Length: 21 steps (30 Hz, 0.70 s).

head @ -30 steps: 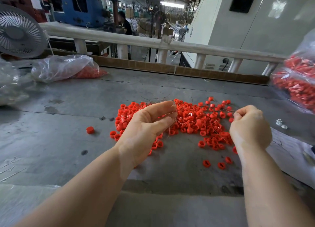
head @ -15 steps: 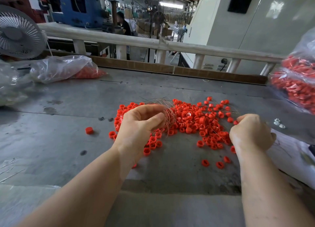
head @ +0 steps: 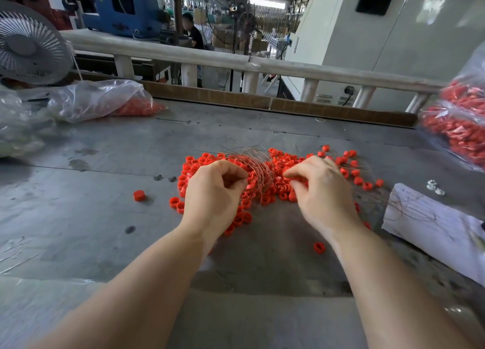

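A bundle of thin wires [head: 258, 165] is gripped in the curled fingers of the left hand [head: 212, 194] and held just over the caps [head: 194, 165], likely so strands can be drawn off beside the pile. The right hand [head: 322, 191] is bent down onto the caps close to the wires; whether anything is pinched cannot be told. The pile is heaped mid-surface [head: 105, 191], within reach of both hands. Open room is left toward the near edge and leftward, past a stray cap [head: 138, 195]; rightward it is narrowed by paper [head: 433, 222] and a bag [head: 456, 123], and the far edge is closed by a board [head: 315, 107]
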{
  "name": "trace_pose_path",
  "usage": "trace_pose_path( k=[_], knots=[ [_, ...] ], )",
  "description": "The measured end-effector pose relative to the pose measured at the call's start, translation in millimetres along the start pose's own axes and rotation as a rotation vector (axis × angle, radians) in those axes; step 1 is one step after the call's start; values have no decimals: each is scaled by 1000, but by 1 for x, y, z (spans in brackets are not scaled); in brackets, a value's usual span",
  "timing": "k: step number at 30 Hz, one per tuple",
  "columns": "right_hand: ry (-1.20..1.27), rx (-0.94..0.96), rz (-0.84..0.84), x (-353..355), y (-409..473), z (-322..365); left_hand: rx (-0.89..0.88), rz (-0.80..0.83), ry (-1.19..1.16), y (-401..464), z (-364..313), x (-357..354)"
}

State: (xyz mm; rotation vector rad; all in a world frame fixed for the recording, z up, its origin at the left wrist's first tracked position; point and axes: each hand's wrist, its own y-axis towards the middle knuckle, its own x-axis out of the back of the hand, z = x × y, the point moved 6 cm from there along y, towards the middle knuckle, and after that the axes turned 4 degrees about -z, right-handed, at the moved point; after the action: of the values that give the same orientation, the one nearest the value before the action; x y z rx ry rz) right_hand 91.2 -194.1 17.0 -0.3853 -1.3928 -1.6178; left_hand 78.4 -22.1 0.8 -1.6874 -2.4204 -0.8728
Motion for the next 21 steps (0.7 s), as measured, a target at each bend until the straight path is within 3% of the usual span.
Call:
trace_pose_path(
  k=[3,8,14,21],
  knots=[
    [35,48,66,-9,-3,9,-94,-5,199,-1,-3,-1],
    [-9,-14,62,-9,-4,4,-208,129,514,-4,-2,-18],
    [-95,-230,16,4,-3,-15,-220,149,489,-3,-3,-18],
    [-138,-226,125,4,-4,-9,-131,31,450,5,3,1]
  ],
)
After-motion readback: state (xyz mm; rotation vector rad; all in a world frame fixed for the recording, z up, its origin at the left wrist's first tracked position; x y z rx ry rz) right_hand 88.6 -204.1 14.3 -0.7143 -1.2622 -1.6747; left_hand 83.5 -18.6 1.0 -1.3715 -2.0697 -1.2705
